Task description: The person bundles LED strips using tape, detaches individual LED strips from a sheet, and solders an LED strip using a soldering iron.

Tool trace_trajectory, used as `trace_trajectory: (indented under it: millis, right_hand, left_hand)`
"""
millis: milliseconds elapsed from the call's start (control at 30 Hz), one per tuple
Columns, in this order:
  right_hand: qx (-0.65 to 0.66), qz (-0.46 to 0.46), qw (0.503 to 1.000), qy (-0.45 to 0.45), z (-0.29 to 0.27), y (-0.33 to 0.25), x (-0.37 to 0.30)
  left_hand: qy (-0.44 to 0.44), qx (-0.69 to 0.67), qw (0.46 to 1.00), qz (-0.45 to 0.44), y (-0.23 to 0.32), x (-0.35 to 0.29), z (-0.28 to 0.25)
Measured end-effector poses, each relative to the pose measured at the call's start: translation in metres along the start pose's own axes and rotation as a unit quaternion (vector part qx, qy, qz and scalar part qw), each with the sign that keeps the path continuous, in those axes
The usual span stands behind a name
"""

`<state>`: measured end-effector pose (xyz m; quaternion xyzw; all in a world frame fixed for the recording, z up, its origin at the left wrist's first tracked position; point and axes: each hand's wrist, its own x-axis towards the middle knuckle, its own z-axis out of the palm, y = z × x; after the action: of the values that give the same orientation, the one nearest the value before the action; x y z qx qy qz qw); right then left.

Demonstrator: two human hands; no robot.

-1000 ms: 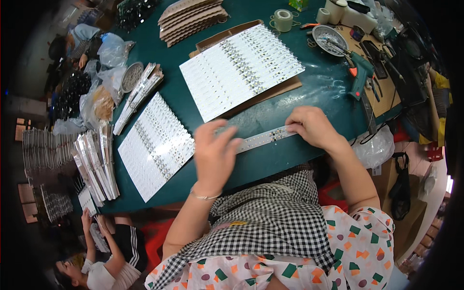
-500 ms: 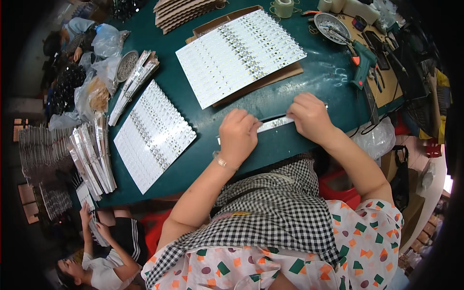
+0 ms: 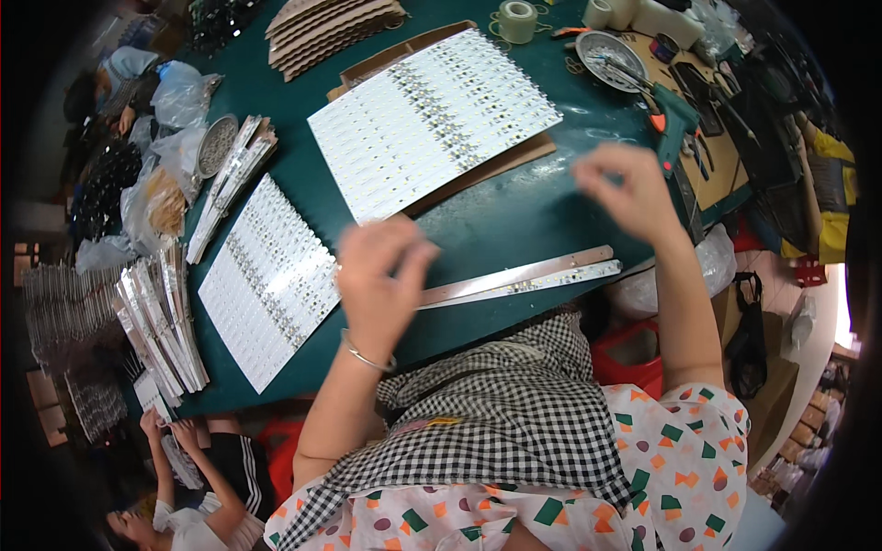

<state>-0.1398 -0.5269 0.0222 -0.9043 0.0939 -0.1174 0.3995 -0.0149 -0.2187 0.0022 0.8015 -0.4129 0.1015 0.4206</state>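
Observation:
Two narrow strips lie on the green table close in front of me, spread slightly apart toward the right. One is a copper-coloured strip (image 3: 542,268); the other is a white LED strip (image 3: 570,277) with small parts along it. My left hand (image 3: 381,271) is over the strips' left end, beside the smaller white LED panel (image 3: 266,285). It is smeared by motion, with thumb and fingers loosely bent and apart. Beyond the strips' right end, my right hand (image 3: 629,188) is raised, blurred too, fingers loosely curled and holding nothing visible.
A larger white LED panel (image 3: 432,119) rests on cardboard ahead. Bundled strips (image 3: 230,188) and more strips (image 3: 161,321) lie left. A green glue gun (image 3: 675,124) and a metal dish (image 3: 611,60) are at right. Another person (image 3: 197,487) works at lower left.
Both hands have let go of the strip work between them and moved apart, left hand leftward, right hand up and right. Two strips now show on the table. The view has shifted slightly.

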Motion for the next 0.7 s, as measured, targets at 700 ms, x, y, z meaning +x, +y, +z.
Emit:
trace_trajectory:
  millis: [700]
  right_hand:
    - [0.144, 0.161, 0.975, -0.050, 0.017, 0.056, 0.031]
  left_hand:
    - [-0.085, -0.182, 0.928, -0.315, -0.038, 0.009, 0.012]
